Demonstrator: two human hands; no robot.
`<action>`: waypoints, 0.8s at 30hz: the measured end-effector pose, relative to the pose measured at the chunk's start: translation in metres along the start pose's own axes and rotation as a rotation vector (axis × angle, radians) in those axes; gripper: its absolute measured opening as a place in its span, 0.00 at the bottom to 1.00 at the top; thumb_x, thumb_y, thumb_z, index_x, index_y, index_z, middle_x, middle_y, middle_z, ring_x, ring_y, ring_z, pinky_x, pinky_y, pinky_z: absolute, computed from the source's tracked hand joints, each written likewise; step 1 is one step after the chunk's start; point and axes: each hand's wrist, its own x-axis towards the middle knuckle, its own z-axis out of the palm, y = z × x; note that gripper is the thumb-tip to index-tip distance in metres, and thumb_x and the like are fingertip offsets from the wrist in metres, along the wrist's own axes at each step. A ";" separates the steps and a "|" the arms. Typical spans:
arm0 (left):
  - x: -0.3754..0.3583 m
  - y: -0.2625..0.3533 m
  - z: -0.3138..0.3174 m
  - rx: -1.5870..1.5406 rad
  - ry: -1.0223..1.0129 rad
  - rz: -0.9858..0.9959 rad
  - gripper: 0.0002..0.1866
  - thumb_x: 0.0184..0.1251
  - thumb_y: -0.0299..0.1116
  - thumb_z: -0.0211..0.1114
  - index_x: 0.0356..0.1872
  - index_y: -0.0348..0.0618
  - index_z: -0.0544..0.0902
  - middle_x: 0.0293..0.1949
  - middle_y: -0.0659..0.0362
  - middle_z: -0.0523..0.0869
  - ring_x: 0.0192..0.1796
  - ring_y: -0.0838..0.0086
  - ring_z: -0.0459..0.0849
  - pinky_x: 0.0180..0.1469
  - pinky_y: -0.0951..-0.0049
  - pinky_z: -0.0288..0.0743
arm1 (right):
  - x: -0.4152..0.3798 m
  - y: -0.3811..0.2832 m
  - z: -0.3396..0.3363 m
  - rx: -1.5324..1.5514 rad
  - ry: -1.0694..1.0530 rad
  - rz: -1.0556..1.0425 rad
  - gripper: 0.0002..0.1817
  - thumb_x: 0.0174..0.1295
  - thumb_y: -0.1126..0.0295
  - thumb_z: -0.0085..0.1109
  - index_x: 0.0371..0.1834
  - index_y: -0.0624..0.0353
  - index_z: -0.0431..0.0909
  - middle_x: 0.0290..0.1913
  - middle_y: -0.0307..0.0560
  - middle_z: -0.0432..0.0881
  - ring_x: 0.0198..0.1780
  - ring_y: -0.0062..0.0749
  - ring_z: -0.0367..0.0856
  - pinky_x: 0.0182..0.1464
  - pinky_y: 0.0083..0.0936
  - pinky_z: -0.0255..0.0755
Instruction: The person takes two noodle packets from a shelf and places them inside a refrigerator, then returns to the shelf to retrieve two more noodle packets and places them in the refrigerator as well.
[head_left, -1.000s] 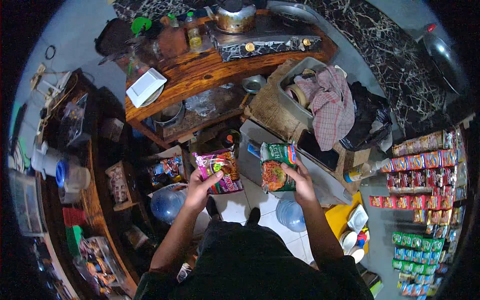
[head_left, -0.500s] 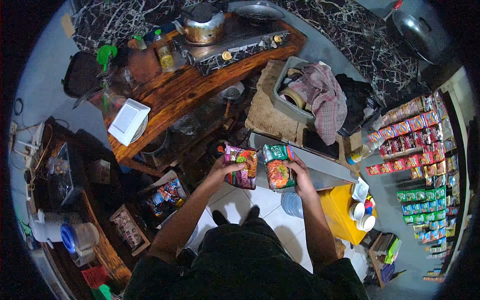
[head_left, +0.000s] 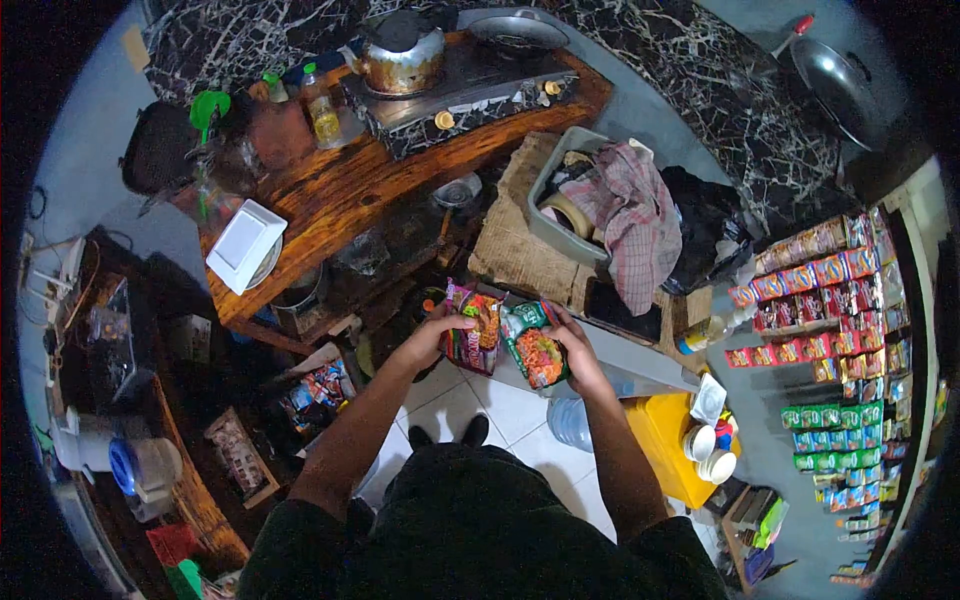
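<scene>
My left hand (head_left: 428,342) grips a purple instant noodle packet (head_left: 482,330) by its left side, thumb across the front. In my right hand (head_left: 583,350) is a green instant noodle packet (head_left: 541,357), tilted, with its printed noodle picture facing up. The two packets are side by side at mid-body height, their inner edges very close or touching. Fingers behind both packets are hidden. Below them, the white tiled floor (head_left: 505,405) and my dark shoes show.
A wooden counter (head_left: 390,170) ahead carries a stove with a kettle (head_left: 403,55) and a white square dish (head_left: 247,245). A grey bin with a checked cloth (head_left: 640,220) sits on cardboard. Hanging sachets (head_left: 825,350) line the right wall; a yellow container (head_left: 665,450) stands below.
Both packets have come closer together and a little left. The green packet has turned from upright to tilted. My view has shifted slightly.
</scene>
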 end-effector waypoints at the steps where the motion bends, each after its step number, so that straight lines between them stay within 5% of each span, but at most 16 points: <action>1: 0.002 -0.006 -0.004 -0.004 0.071 -0.017 0.38 0.54 0.35 0.70 0.66 0.37 0.64 0.55 0.53 0.79 0.57 0.66 0.80 0.58 0.62 0.75 | -0.001 -0.007 0.000 -0.033 -0.006 0.032 0.33 0.57 0.68 0.57 0.69 0.61 0.63 0.58 0.46 0.75 0.58 0.31 0.74 0.63 0.24 0.63; 15: 0.018 -0.035 -0.028 -0.081 -0.080 -0.034 0.43 0.56 0.30 0.62 0.75 0.50 0.53 0.61 0.52 0.75 0.58 0.63 0.79 0.61 0.58 0.74 | 0.010 -0.007 -0.007 -0.157 -0.076 0.033 0.32 0.56 0.68 0.59 0.66 0.62 0.63 0.59 0.49 0.73 0.59 0.34 0.72 0.62 0.28 0.65; 18: 0.004 -0.011 -0.001 -0.055 -0.096 0.089 0.42 0.56 0.31 0.63 0.73 0.46 0.56 0.59 0.51 0.77 0.56 0.61 0.81 0.61 0.57 0.74 | 0.007 -0.004 -0.005 -0.211 -0.069 -0.044 0.31 0.55 0.69 0.59 0.64 0.62 0.65 0.58 0.48 0.74 0.59 0.33 0.72 0.63 0.27 0.64; 24: 0.020 -0.016 -0.038 -0.025 -0.148 -0.147 0.31 0.59 0.32 0.62 0.65 0.35 0.66 0.50 0.49 0.83 0.51 0.62 0.85 0.58 0.60 0.77 | 0.001 -0.007 0.003 -0.232 0.031 0.003 0.30 0.54 0.68 0.59 0.63 0.61 0.68 0.56 0.47 0.76 0.57 0.31 0.73 0.61 0.25 0.66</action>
